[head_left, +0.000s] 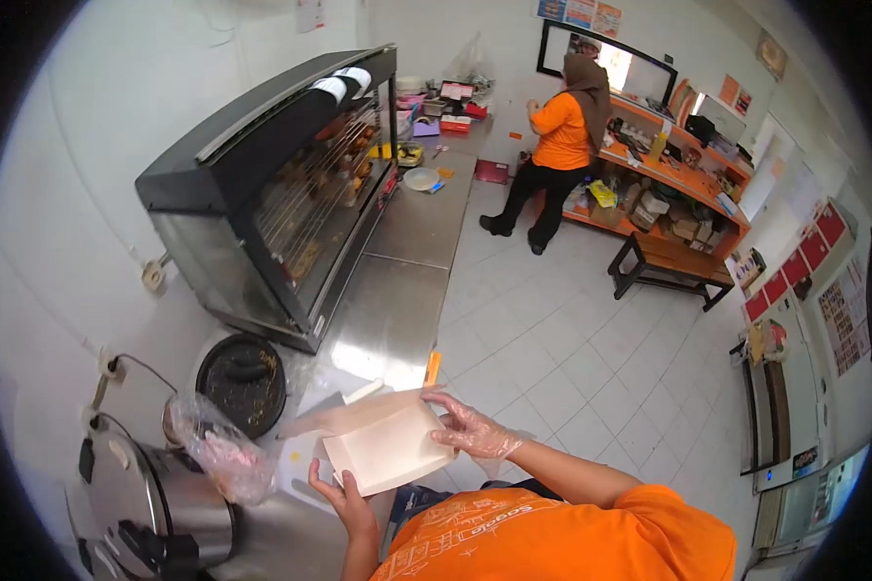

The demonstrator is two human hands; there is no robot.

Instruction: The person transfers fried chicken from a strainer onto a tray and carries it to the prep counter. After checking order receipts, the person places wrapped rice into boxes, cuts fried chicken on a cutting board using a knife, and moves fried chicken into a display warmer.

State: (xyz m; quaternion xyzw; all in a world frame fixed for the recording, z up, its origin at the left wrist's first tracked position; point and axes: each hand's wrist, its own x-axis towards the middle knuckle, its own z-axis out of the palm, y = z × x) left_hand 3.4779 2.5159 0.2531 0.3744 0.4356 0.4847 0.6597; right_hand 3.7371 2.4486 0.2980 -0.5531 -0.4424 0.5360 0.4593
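An open paper food box, pale inside, is held between my two hands above the steel counter. Bare fingers of my left hand grip its near left edge. My right hand, in a clear plastic glove, holds the right side of the box, with the thumb at its wall. Beneath and behind the box lies a white cutting board, partly hidden. A knife with a white handle shows just beyond the box. Left of the board is a clear plastic bag with something pinkish in it.
A glass food warmer stands on the steel counter. A round black tray or lid and a large metal cooker are at the left. Farther off, a person stands by orange shelves, near a wooden bench.
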